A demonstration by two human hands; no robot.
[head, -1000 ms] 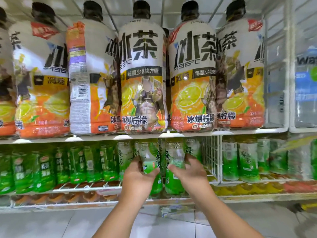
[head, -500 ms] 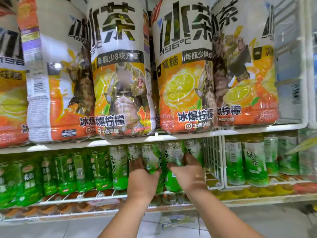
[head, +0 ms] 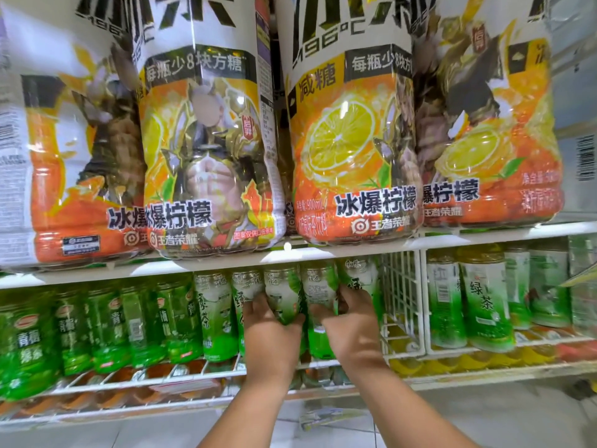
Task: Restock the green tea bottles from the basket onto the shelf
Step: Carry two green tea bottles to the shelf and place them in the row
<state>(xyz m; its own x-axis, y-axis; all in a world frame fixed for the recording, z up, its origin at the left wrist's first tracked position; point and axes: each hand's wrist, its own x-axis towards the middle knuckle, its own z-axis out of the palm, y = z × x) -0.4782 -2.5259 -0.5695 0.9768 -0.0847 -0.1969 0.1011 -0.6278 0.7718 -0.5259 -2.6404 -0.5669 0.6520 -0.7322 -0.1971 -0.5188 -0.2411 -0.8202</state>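
Green tea bottles with green-and-white labels stand in a row on the lower wire shelf. My left hand grips one green tea bottle in the middle of that row, thumb on its right side. Beside it, my right hand grips the neighbouring green tea bottle, fingers curled round its right side. Both bottles stand upright among the others. The basket is out of view.
Big orange lemon-tea bottles fill the upper shelf just above my hands. A white wire divider stands right of my right hand, with more green tea bottles beyond it. Darker green bottles fill the left.
The view has moved closer to the shelf and lower. Both hands have pushed further into the lower shelf with the two bottles.
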